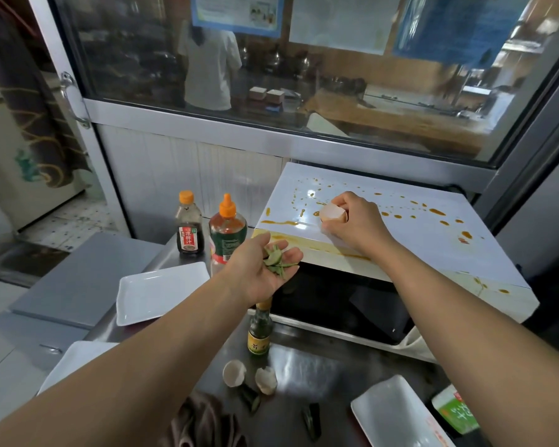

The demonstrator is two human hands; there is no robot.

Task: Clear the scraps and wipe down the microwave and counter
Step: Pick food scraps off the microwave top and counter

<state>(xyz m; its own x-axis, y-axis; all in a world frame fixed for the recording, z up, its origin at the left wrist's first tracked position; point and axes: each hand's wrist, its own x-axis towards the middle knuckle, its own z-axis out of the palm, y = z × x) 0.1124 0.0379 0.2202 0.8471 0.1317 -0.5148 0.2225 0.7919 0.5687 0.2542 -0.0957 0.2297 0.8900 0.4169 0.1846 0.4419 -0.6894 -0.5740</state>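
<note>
Right hand is on top of the microwave, its grip curled around a pale eggshell half, open rim facing left. Left hand hovers just left and nearer, palm up, grip loose and cupped, cradling green vegetable peelings. So the shell sits right beside the waiting palm. Orange sauce spatters spread rightward beyond the right hand. Down on the table, two more eggshell pieces and dark peel scraps lie below both hands, beside a brown cloth.

Both forearms bare, no sleeves showing; hands seemingly without gloves or rings.
</note>
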